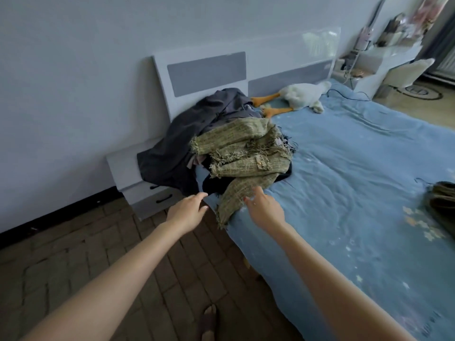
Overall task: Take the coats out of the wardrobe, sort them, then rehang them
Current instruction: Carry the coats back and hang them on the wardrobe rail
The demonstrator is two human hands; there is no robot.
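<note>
Bed: a blue bedspread (344, 168) covers it, wrinkled, with pale star shapes near the right edge.
Headboard: white with grey panels (206, 72), standing against the wall behind the pile.
Plush goose: a white toy (302, 93) with orange legs lies on the bed near the headboard, just behind the pile.
Nightstand: white, with drawers (147, 193), left of the bed; the dark coat spills over its top.
Dark bundle: an olive-brown heap (443, 200) sits at the right edge of view, well apart from the pile; what it is cannot be told.
Floor: brown tiles (98, 254); a slippered foot (208, 321) shows at the bottom.
Coat pile: heaped on the near left corner of the bed, by the headboard.
Green tweed coat: the fringed coat (246, 153) lies crumpled on top; one long part, probably a sleeve, runs from the pile towards the camera and hangs over the mattress edge.
Dark grey coat: this coat (187, 134) lies under and behind the tweed, draped from the headboard down to the left.
Left hand: the hand (188, 211) reaches forward, arm extended, fingers loosely straight, tips near the dark fabric at the bed corner; it holds nothing.
Right hand: the hand (264, 209) reaches forward beside the hanging tweed part, fingers spread and relaxed, touching or just beside the cloth; no grasp is visible.
</note>
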